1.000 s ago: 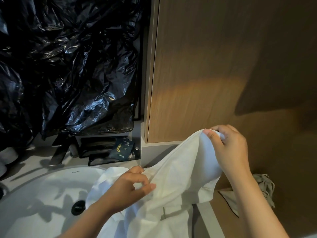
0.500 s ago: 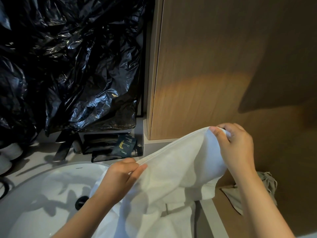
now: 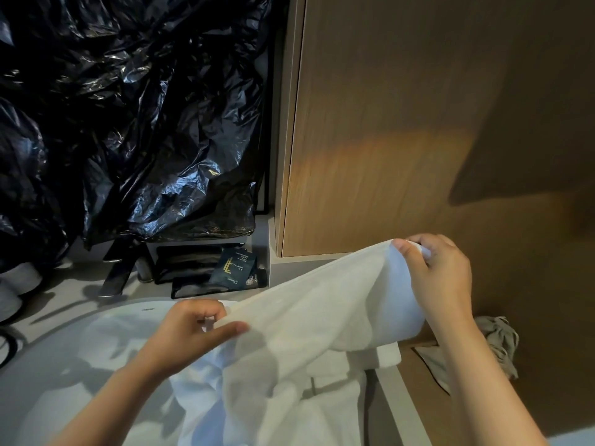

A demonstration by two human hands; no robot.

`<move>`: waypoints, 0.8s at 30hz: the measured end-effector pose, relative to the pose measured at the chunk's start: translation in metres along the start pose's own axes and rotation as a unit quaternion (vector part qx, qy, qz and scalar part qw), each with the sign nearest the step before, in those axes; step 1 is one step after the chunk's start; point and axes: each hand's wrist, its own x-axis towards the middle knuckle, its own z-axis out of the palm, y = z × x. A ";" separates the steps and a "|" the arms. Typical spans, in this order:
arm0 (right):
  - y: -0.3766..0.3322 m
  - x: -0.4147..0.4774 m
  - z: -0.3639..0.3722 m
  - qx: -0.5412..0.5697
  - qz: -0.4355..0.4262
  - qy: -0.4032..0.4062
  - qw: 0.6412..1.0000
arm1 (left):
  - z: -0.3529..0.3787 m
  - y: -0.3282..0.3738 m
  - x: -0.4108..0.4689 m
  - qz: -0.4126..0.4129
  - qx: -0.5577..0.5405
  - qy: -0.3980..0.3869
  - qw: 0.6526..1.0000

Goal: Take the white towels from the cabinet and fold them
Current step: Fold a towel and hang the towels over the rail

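Pinching white towel [image 3: 322,310] hem w/ curled fingers [image 3: 206,309]: L hand [image 3: 190,333] at low end, R hand [image 3: 441,272] at raised corner.

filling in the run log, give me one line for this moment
step: white towel held stretched | left hand: pinches top edge | right hand: grips corner, higher | below: sink | fold: not yet

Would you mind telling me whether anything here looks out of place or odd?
Two things stand out. Crinkled black plastic hangs draped behind the sink. A crumpled grey cloth lies bunched at the lower right, by the cabinet. The white towel, pinched by the left hand and right hand, looks undamaged.
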 end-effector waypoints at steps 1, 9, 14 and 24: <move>0.000 0.000 0.000 0.003 0.003 -0.001 1.000 | -0.004 -0.001 0.000 0.005 0.007 0.011 1.000; 0.001 0.004 0.001 0.004 0.020 0.005 1.000 | -0.007 -0.003 -0.001 -0.026 -0.078 0.055 0.995; 0.007 0.003 0.001 -0.001 0.039 0.005 0.999 | -0.012 -0.003 -0.001 -0.072 -0.192 0.054 0.977; 0.011 0.006 -0.002 -0.017 0.033 0.000 0.999 | -0.020 0.019 0.021 -0.065 -0.209 0.152 0.964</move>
